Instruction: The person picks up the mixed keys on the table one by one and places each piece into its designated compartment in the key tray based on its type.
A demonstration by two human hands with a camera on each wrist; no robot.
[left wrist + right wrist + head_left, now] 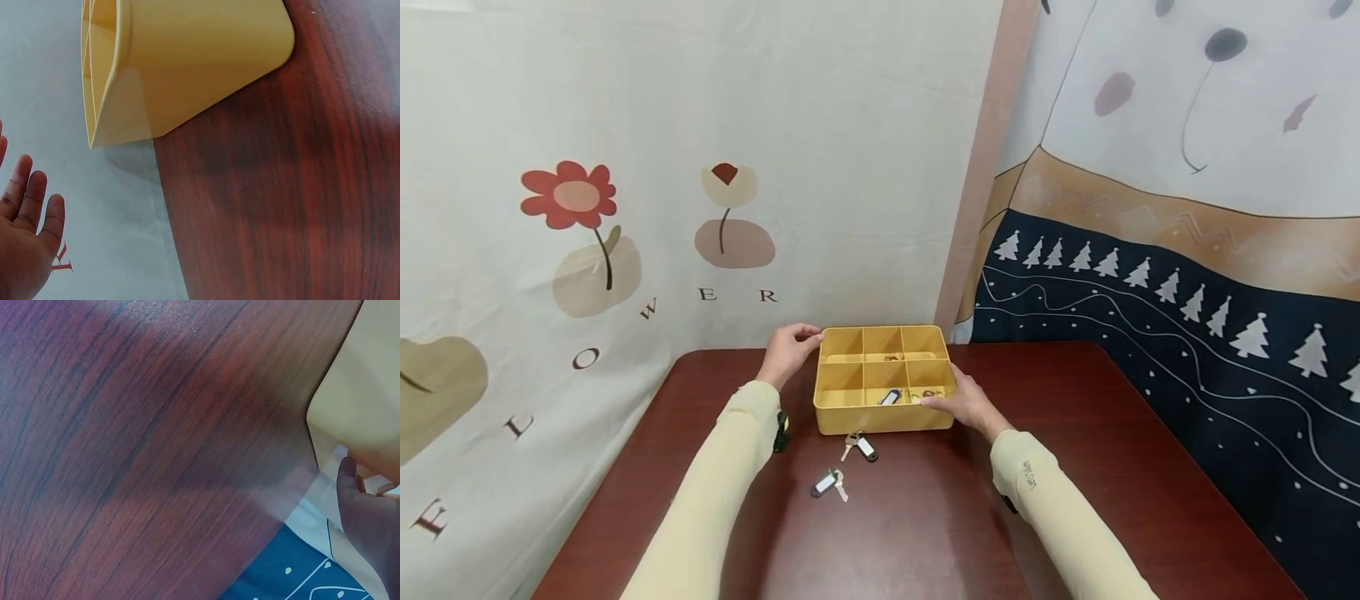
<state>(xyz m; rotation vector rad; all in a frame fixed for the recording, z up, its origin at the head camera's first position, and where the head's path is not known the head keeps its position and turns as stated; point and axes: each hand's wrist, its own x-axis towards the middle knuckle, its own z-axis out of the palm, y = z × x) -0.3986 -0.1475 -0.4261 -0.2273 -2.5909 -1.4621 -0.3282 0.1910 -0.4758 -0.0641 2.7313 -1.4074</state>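
Note:
A yellow organizer box (883, 420) with several compartments stands at the back of the table. At its back left corner is my left hand (786, 354); in the left wrist view that hand's fingers (31, 200) look extended and apart from the box. My right hand (968, 402) holds the box's front right corner, thumb over the front rim and fingers along the right side. A dark key tag (891, 397) lies in the front middle compartment, and small items, partly hidden, lie in the front right one. Two keys with dark tags, one upper (867, 450) and one lower (824, 483), lie before the box.
The dark red wooden table (880, 542) reaches back to a printed flower curtain (850, 167). On the right hangs a dark cloth with white trees (1150, 358). Something small and reddish (891, 358) shows in the back middle compartment.

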